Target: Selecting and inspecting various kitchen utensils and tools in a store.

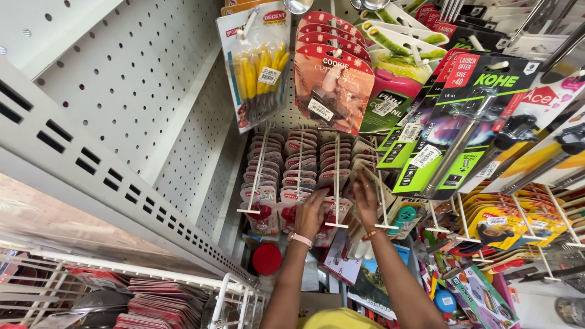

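Note:
My left hand (311,213), with a pink band on its wrist, reaches up to a white wire hook (336,183) and closes on a red-and-white carded pack (291,214) hanging at the front of a row. My right hand (365,200), with a thread band on its wrist, is raised just to the right. Its fingers grip a carded pack (373,178) on the neighbouring hook. Rows of the same red-and-white packs (268,176) hang behind both hands. How firmly either pack is held is partly hidden by the fingers.
Above hang a pack of yellow-handled tools (259,73), red cookie-cutter cards (334,85) and black-and-green lighter packs (463,122). A white pegboard wall (140,91) and a grey slotted upright (91,164) stand at left. A wire basket (152,292) and a red-lidded jar (267,259) sit below.

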